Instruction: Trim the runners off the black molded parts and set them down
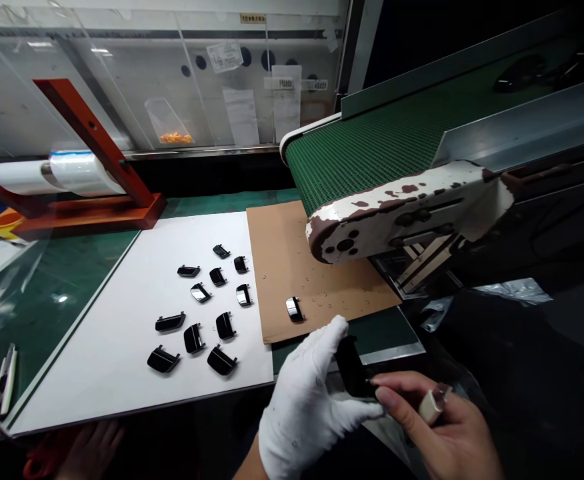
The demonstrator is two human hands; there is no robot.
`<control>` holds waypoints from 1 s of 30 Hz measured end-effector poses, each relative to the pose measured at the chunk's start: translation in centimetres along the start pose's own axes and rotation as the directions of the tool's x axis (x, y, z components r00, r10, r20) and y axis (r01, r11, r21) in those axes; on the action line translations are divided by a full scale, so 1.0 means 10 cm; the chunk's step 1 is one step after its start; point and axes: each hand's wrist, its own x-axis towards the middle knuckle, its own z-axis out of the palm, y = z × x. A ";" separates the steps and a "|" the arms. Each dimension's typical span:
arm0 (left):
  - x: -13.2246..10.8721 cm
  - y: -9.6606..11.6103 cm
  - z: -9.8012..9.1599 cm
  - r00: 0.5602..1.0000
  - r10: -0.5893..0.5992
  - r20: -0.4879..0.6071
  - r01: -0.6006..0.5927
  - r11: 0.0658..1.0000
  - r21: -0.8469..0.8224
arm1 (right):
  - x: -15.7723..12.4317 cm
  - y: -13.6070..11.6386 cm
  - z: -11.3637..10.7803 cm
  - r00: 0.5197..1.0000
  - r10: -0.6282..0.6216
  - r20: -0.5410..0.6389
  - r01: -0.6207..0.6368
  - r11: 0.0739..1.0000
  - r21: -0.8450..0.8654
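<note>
My left hand (309, 400), in a white glove, grips a glossy black plastic part (353, 367) between thumb and fingers, just off the table's front edge. My bare right hand (442, 427) is closed around a small tool with a white handle (429, 407). Its thumb and forefinger meet at the part's right edge, where the tool's tip is too small to make out. One similar black part (295, 309) lies on the brown cardboard (282, 267), beyond my left hand. Several more black parts (195, 339) are spread over the white sheet (117, 347) to the left.
A green conveyor belt (372, 160) ends above the cardboard, its chipped white side plate (397, 207) facing me. At the back left stands an orange roll stand (82, 127) with film rolls (79, 172). Pens (5, 383) lie far left. Another person's hand (92, 447) shows below the table edge.
</note>
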 end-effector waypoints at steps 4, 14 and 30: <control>-0.03 -0.03 0.01 0.999 -0.033 -0.022 0.032 0.999 -0.031 | -0.03 0.03 0.11 0.955 0.296 -0.021 -0.266 0.886 0.380; -0.04 -0.01 0.01 0.997 -0.080 -0.005 0.080 0.995 -0.063 | -0.07 0.04 0.29 0.856 0.511 0.082 -0.434 0.623 0.651; -0.09 -0.07 -0.09 1.000 0.019 0.018 -0.019 0.999 -0.044 | -0.14 -0.09 0.24 0.972 -0.024 -0.236 0.032 0.999 0.031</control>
